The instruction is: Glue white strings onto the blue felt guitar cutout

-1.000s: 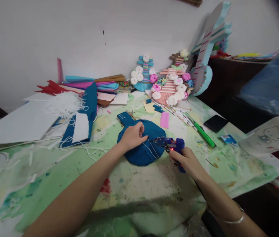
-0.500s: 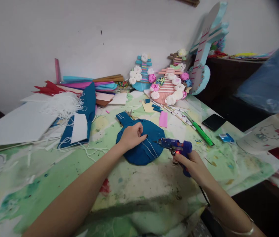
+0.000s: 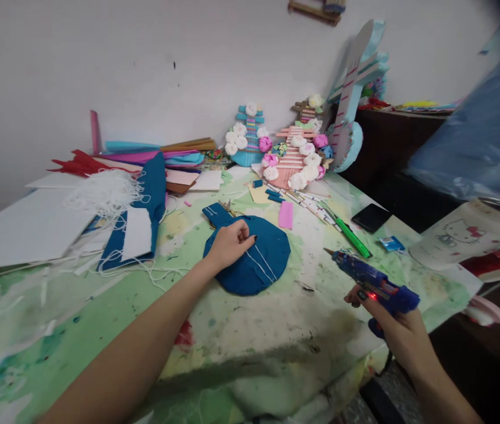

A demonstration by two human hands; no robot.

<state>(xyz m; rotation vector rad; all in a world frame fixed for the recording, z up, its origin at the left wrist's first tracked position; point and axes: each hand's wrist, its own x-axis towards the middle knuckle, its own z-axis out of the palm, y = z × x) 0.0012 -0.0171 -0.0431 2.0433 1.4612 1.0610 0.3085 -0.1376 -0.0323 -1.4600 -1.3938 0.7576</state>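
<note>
Pointing up-left: glue gun (image 3: 371, 280) nozzle, held in right hand (image 3: 397, 327).

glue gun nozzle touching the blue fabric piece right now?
No, the glue gun in the right hand is held off to the right, its nozzle apart from the blue fabric piece under the left hand.

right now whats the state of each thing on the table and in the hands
left hand: pressing on blue guitar cutout
blue guitar cutout: flat, white strings on it
right hand: gripping glue gun
glue gun: lifted off cutout, red light on
phone: lying flat, screen dark
green pen: lying flat
</note>
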